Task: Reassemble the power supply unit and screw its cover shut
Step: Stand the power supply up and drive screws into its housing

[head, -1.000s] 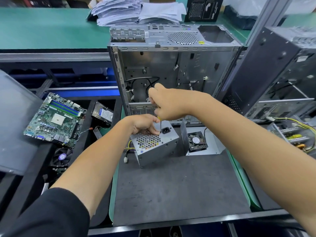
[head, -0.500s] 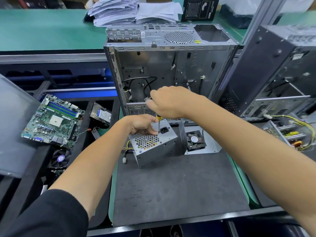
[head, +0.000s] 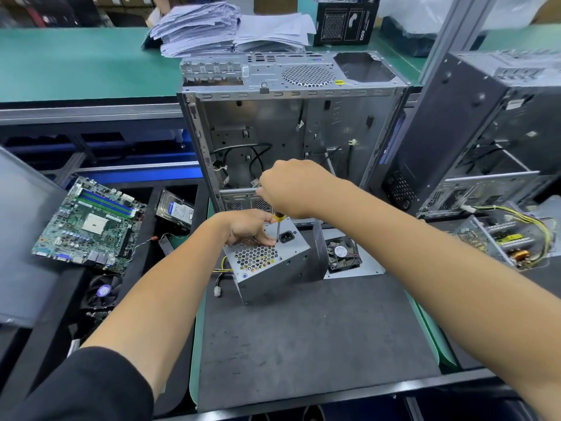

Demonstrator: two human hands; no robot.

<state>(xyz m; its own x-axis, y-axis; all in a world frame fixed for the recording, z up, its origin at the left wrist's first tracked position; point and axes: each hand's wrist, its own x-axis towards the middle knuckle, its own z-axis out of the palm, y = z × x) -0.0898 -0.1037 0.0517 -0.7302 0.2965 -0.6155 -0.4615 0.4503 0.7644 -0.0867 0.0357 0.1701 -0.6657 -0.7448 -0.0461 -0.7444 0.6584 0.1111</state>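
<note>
PSU [head: 267, 262] tilted on worktop [head: 303, 344] mat, left hand [head: 249, 227] pinching screw at top, right hand [head: 288, 186] gripping screwdriver [head: 277, 223]; likely rigid, heavyish, sharp-edged box, so brace by solid sides, not grille.

The power supply unit [head: 267, 262] stands on the mat [head: 303, 344] near its far edge, before the open computer case [head: 291, 141]. A fan panel [head: 343, 253] sits just right of it; the motherboard [head: 88, 223] lies well left, off the mat.

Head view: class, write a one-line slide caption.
Right hand drives yellow-handled screwdriver into silver metal power supply box, steadied by left hand.
</note>
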